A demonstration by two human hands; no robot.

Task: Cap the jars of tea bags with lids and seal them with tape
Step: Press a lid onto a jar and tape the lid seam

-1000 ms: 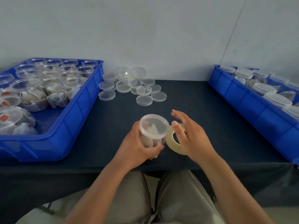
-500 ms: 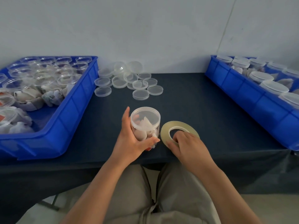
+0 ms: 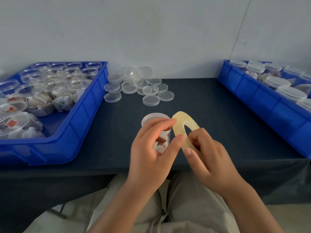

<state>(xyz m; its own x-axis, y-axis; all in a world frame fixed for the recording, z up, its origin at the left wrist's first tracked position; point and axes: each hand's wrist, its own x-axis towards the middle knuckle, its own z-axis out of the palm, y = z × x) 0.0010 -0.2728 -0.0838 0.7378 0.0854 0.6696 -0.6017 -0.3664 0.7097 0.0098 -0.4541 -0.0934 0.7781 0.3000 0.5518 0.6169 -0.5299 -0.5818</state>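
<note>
Because the left hand [image 3: 149, 148] lies in front of it, the one jar [image 3: 155, 117] being worked on shows only its lidded top and a sliver of tea bags between fingers and thumb. It sits at the near middle of the dark table [image 3: 210, 111]. Whether it stands there or is lifted cannot be told, nor whether that hand grips it. The hand is blurred, its fingers reach toward the tape roll [image 3: 186, 122] and its thumb tip touches the roll's edge.

The right hand [image 3: 207, 152] pinches the single roll and holds it tilted just right of the jar, with curled fingers in the hole and the thumb on the near rim. No loose end of tape can be made out.

Two blue trays flank the work. The left tray [image 3: 87, 115], cut off at the frame edge, holds well over a dozen open jars [image 3: 78, 84] of tea bags, too crowded to count exactly. The right tray [image 3: 262, 101], also cut off, shows at least six capped jars [image 3: 292, 93]. About a dozen loose lids [image 3: 151, 99] lie beside the left tray at the back, overlapping, some stacked.
</note>
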